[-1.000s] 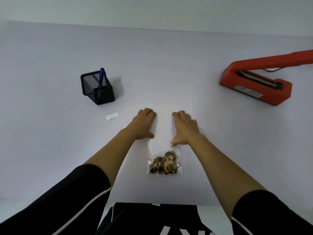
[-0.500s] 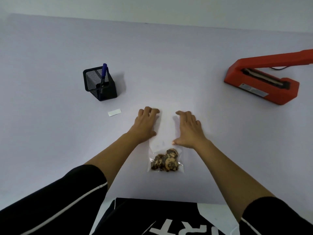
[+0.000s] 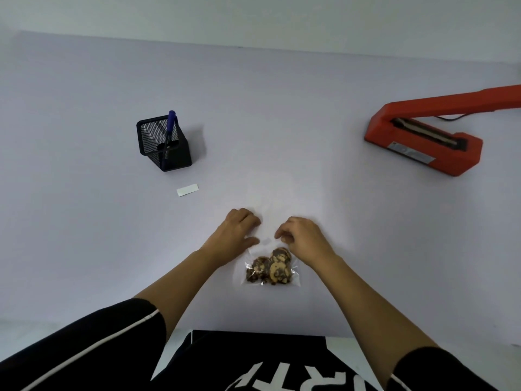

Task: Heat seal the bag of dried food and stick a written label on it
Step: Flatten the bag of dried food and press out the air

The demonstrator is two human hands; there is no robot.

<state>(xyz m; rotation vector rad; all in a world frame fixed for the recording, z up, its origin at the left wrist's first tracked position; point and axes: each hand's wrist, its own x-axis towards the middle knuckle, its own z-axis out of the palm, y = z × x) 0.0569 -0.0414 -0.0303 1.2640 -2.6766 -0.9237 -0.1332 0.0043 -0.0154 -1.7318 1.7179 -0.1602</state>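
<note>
One bag, top gripped by curled fingers of left hand and right hand, food just behind them. One label, one pen, one sealer listed beyond the fingers.

Legible marking: large white block letters on the black garment at the lower frame edge, cropped, apparently "RT"; print on the grey plate of the red heat sealer and on the blue pen is too small to read.
</note>
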